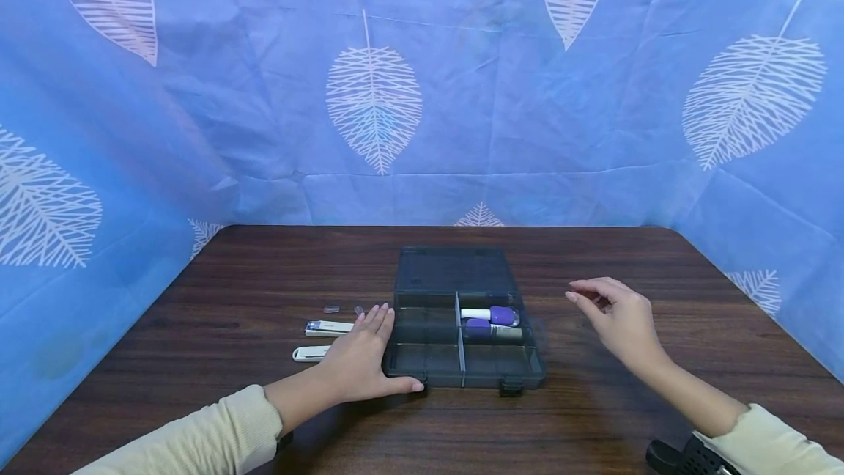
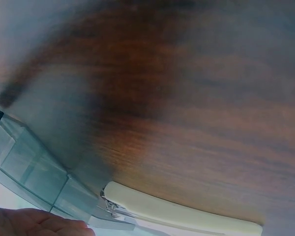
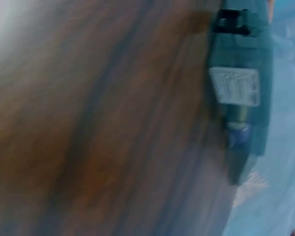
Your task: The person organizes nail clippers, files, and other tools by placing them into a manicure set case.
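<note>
An opened dark translucent plastic box (image 1: 428, 365) with dividers lies on the table, its lid (image 1: 455, 268) folded back. Two purple-and-white bottles, like nail polish (image 1: 504, 316), lie in its back right compartment. My left hand (image 1: 359, 358) rests against the box's left side, fingers straight and thumb at the front corner. Beside it lie two pale nail clippers (image 1: 328, 328), partly covered by the hand; one nail clipper (image 2: 182, 209) shows closely in the left wrist view. My right hand (image 1: 620, 321) hovers right of the box, thumb and index fingertips close together, nothing visible between them.
Two small clear pieces (image 1: 332, 308) lie behind the clippers. A white label (image 3: 236, 86) is on the box's outside. Blue cloth with white leaf prints (image 1: 461, 94) hangs around the brown wooden table (image 1: 297, 262).
</note>
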